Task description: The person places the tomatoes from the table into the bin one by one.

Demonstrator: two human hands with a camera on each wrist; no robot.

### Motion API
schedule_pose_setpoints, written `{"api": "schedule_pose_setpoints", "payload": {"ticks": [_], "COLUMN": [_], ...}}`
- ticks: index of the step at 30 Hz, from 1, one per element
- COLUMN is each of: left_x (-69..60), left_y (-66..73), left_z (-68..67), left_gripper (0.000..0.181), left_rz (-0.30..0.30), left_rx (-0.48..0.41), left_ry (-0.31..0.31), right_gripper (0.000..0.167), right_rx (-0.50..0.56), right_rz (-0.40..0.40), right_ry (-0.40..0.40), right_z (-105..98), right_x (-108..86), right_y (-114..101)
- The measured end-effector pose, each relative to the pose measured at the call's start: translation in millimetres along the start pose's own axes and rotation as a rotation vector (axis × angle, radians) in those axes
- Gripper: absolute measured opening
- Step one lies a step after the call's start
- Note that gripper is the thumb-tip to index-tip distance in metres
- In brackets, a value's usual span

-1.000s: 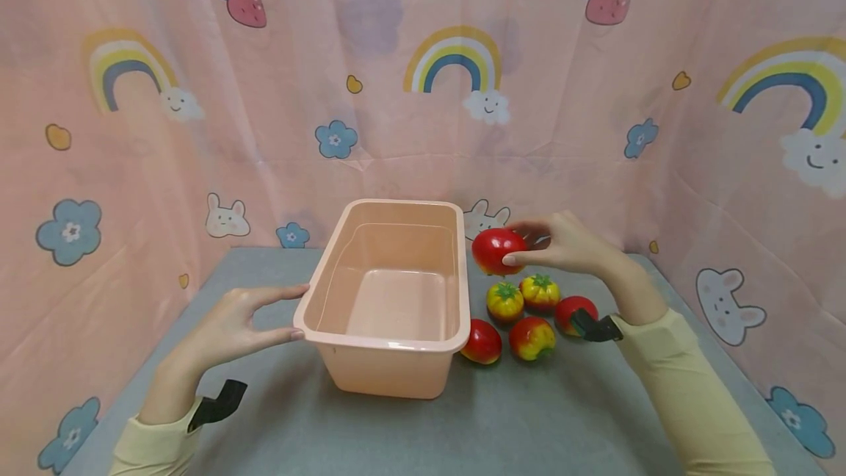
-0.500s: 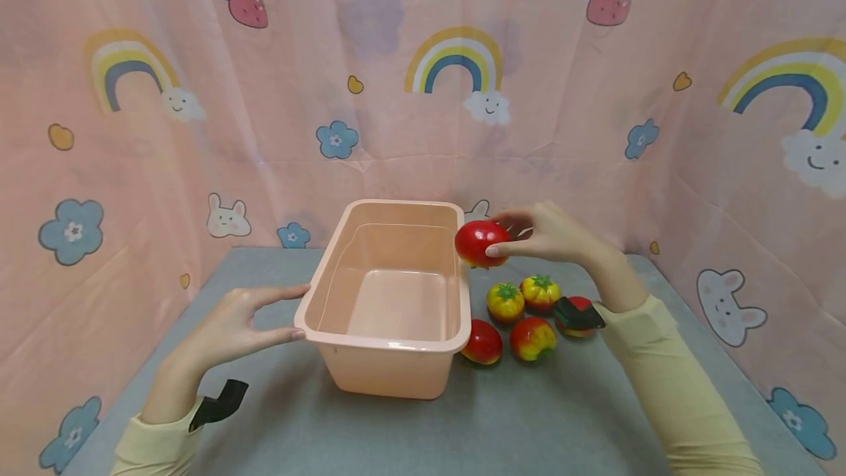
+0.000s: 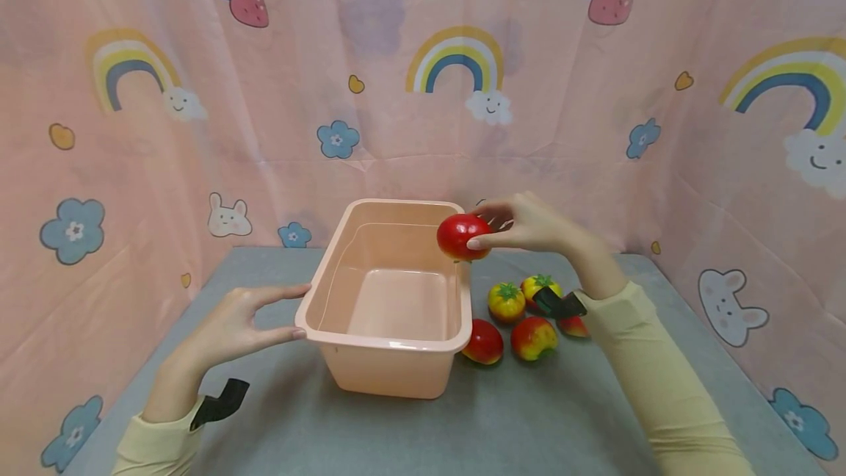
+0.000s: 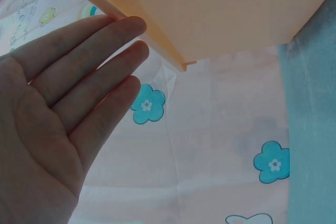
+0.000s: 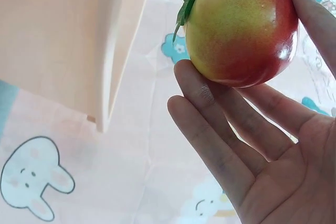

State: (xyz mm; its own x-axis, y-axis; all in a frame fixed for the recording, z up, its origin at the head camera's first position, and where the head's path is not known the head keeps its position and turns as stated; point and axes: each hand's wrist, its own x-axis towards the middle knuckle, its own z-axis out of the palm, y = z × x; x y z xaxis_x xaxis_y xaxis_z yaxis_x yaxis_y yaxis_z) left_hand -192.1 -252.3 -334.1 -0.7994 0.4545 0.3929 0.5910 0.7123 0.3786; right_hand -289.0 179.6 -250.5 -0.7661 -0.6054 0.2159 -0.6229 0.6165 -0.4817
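Note:
My right hand holds a glossy red-and-yellow fruit between thumb and fingers, above the right rim of a peach plastic basin. The right wrist view shows green leaves on one end of this fruit, its yellowish underside, and the hand's fingers below it. At the basin's left side, my left hand touches the rim with its fingertips and thumb. Its fingers lie straight against the rim in the left wrist view. Inside the basin, the visible floor is bare.
Several similar fruits lie on the grey table right of the basin. One is partly covered by the right sleeve and a black strap end. A pink patterned curtain encloses the back and sides.
My right hand has moved left and slightly up with the fruit, from beside the basin to above its right rim. The left hand and the basin have stayed put.

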Motion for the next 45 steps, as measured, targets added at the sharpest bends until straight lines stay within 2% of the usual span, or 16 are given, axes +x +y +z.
{"api": "schedule_pose_setpoints", "payload": {"ticks": [11,26,34,41,45], "left_x": [0.6,0.0,-0.4,-0.3,-0.1], "left_y": [0.9,-0.7,0.1,-2.0,-2.0], "left_z": [-0.4,0.5,-0.4,0.1,-0.1], "left_gripper": [0.056,0.056,0.056,0.055,0.056], "left_rz": [-0.001,0.011,-0.001,0.029,0.010], "left_rx": [-0.003,-0.006,-0.011,0.007,-0.002], "left_ry": [0.000,0.007,-0.004,0.005,0.000], "right_gripper": [0.050,0.051,0.052,0.050,0.049], "right_rx": [0.006,-0.012,0.023,0.069,0.083], "right_rz": [-0.029,-0.022,-0.031,-0.031,-0.031], "right_ry": [-0.031,-0.060,-0.089,-0.107,-0.109], "right_z": [1.5,7.5,11.9,19.0,24.1], "right_x": [16.5,39.0,51.7,61.4,66.9], "right_y": [-13.0,-31.8,-40.3,-47.2,-49.7]}}
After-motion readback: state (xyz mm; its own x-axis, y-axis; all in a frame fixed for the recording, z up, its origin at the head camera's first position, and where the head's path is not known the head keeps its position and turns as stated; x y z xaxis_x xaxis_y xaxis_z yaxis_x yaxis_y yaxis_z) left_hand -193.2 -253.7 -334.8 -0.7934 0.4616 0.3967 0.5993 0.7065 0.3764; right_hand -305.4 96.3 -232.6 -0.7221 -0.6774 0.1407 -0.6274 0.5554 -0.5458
